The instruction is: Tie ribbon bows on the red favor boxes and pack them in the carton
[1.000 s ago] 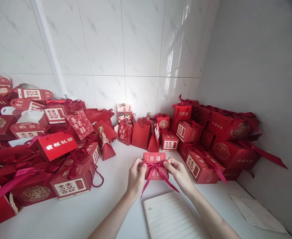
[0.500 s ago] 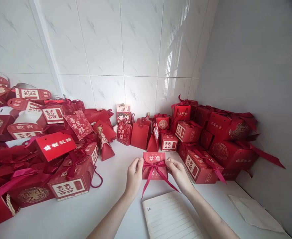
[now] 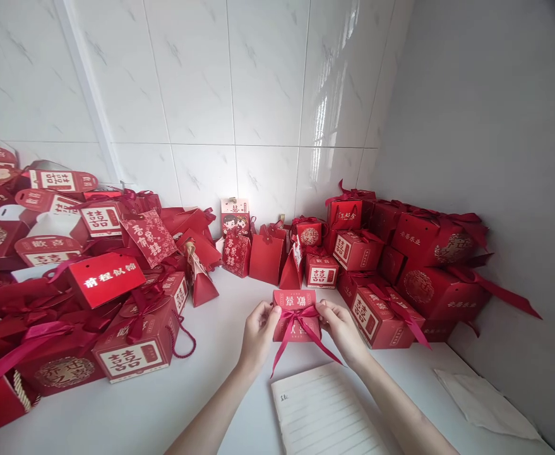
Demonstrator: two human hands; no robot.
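white tiled wall (image 3: 239,95) across the back, plain grey wall (image 3: 485,126) closing the right side. white counter (image 3: 201,392) below, running into the corner. on its left, a big heap of red gift boxes (image 3: 69,284), tumbled over one another, some with ribbons and cord handles. on its right, a neater stack of red boxes (image 3: 419,265) against the grey wall, ribbon tails trailing out. between the two, a row of small red bags (image 3: 262,253) along the tiles. nearest the camera, an open lined notebook (image 3: 324,417) flat on the counter, and well to its right a crumpled white sheet (image 3: 485,404). above the notebook, left hand (image 3: 257,332) and right hand (image 3: 341,328) facing each other. between them a small red box (image 3: 295,298), upright at mid-counter, in front of the bags and just left of the right stack; resting or lifted, hard to tell. across its front a dark red ribbon (image 3: 300,314) tied in a bow, two tails hanging toward the notebook. fingertips of each hand pressed together, pinching the bow, left on the left loop, right on the right loop.
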